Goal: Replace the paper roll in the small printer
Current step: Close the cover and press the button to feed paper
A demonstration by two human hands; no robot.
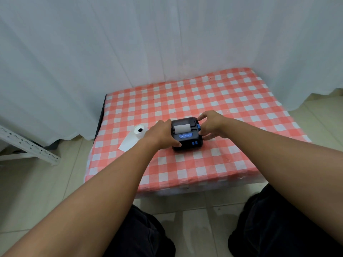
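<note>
A small black printer (187,135) with blue buttons sits near the middle of the checked table. A short strip of white paper (182,128) sticks out of its top slot. My left hand (161,135) grips the printer's left side. My right hand (210,125) holds its right side, fingers around the blue latch at the top right corner. A white paper roll (140,132) stands on end to the left of the printer, with a loose tail of paper (129,141) trailing toward the table's left edge.
The low table (232,101) wears a red and white checked cloth. White curtains (130,43) hang behind and beside it. A white perforated metal frame (27,145) leans at the far left on the tiled floor. My knees in dark trousers are below.
</note>
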